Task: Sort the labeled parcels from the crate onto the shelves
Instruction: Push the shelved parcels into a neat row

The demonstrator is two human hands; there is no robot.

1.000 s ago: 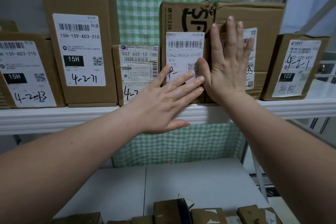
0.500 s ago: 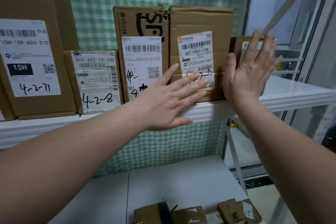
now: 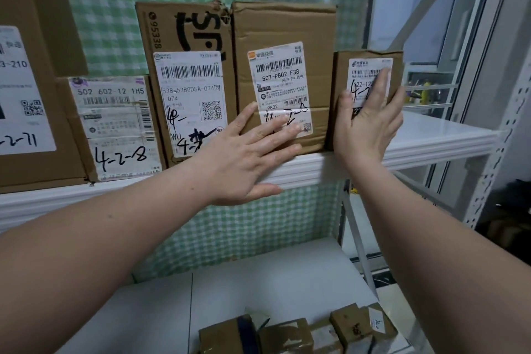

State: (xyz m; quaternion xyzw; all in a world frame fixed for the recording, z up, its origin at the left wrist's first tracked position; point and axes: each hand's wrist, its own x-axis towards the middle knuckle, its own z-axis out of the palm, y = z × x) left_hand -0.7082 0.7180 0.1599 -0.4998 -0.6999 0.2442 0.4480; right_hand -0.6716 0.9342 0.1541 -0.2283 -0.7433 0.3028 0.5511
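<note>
Left hand (image 3: 247,152): flat, spread, on 507 box (image 3: 284,26)
Right hand (image 3: 365,123): flat against small box (image 3: 342,66)
Risk: a hard push could tip small box off shelf (image 3: 431,146) end

Soft, even indoor light with faint shadows; brighter at upper right, edges bowed by the wide lens, slight blur.

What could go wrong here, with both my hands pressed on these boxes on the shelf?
The small end box has only bare shelf on its right, so your right hand may tip it that way. Your left hand partly covers the handwritten code on the taller box, so the slot could be misread.
</note>
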